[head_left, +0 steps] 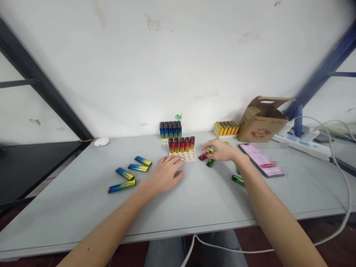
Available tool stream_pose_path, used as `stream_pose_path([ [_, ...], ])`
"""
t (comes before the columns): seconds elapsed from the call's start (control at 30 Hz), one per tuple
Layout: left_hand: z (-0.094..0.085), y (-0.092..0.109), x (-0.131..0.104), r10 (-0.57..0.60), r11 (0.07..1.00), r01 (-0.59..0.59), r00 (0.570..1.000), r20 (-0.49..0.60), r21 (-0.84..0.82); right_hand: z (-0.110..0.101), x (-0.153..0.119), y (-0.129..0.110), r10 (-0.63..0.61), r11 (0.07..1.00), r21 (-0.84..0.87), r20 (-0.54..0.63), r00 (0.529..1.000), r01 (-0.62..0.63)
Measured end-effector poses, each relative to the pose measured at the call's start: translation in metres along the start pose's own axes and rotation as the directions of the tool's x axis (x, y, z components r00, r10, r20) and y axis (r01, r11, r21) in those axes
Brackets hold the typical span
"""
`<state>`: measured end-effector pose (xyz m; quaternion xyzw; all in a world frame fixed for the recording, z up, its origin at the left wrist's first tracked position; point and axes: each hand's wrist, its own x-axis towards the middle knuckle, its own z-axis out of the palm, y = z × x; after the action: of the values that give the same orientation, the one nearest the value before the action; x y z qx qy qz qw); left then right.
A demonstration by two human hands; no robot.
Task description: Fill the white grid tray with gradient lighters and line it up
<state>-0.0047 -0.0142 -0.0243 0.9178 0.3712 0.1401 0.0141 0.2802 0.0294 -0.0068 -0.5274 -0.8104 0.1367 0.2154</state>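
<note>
A white holed rack (191,157) stands mid-table, with red-and-gold lighters (182,144) upright in its back rows. My left hand (168,172) rests at the rack's front left, fingers stretched and touching its edge, holding nothing. To the right of the rack, my right hand (221,150) hovers with parted fingers over a red lighter (206,154) lying on the table. A green lighter (210,162) lies just below that one, partly under the hand. Another green lighter (238,180) is by my right forearm. Several blue-and-yellow lighters (138,168) lie loose on the left.
Behind the rack stands a block of blue lighters (170,130). Yellow lighters (226,128) fill another rack beside an open cardboard box (261,124). A phone (261,159), a power strip (303,144) and a white cable (347,193) are on the right; a white earbud case (101,142) sits far left.
</note>
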Motion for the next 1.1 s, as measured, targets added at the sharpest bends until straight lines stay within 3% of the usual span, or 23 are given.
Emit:
stream_pose_path([
  [0.13, 0.000, 0.000, 0.000, 0.006, 1.000, -0.006, 1.000, 0.005, -0.002, 0.004, 0.002, -0.009, 0.092, 0.996, -0.012, 0.173, 0.981, -0.091],
  [0.27, 0.000, 0.000, 0.000, 0.016, 1.000, -0.016, 1.000, -0.011, -0.010, 0.002, 0.003, -0.015, 0.146, 0.989, 0.017, 0.144, 0.979, -0.150],
  [0.4, 0.002, -0.001, 0.000, 0.023, 0.999, -0.025, 0.999, -0.028, -0.049, 0.007, 0.004, -0.007, 0.116, 0.956, 0.254, 0.131, 0.984, -0.147],
  [0.53, 0.004, -0.002, 0.002, -0.038, 0.991, 0.019, 0.989, -0.141, -0.134, 0.004, 0.005, -0.002, 0.067, 0.841, 0.530, 0.100, 0.993, -0.110],
  [0.63, 0.005, -0.002, 0.004, -0.088, 0.971, 0.035, 0.972, -0.218, -0.235, -0.008, 0.001, -0.015, 0.051, 0.755, 0.652, 0.042, 0.998, -0.065],
  [0.7, 0.005, -0.001, 0.006, -0.105, 0.947, 0.026, 0.967, -0.231, -0.320, -0.015, -0.002, -0.029, -0.036, 0.695, 0.718, 0.077, 0.996, -0.031],
  [0.8, 0.003, 0.005, 0.007, -0.134, 0.885, 0.015, 0.966, -0.223, -0.465, -0.011, -0.003, -0.051, -0.082, 0.581, 0.813, 0.002, 0.997, 0.046],
  [0.87, 0.001, 0.009, 0.008, -0.165, 0.829, 0.022, 0.965, -0.206, -0.559, -0.001, -0.001, -0.062, -0.068, 0.556, 0.827, -0.054, 0.996, 0.083],
  [0.97, -0.003, 0.014, 0.009, -0.204, 0.714, 0.031, 0.965, -0.165, -0.700, 0.017, 0.004, -0.073, -0.094, 0.580, 0.798, -0.134, 0.987, 0.164],
  [1.1, -0.005, 0.013, 0.011, -0.177, 0.514, 0.011, 0.980, -0.094, -0.858, 0.028, 0.004, -0.080, -0.147, 0.602, 0.781, -0.096, 0.984, 0.166],
])
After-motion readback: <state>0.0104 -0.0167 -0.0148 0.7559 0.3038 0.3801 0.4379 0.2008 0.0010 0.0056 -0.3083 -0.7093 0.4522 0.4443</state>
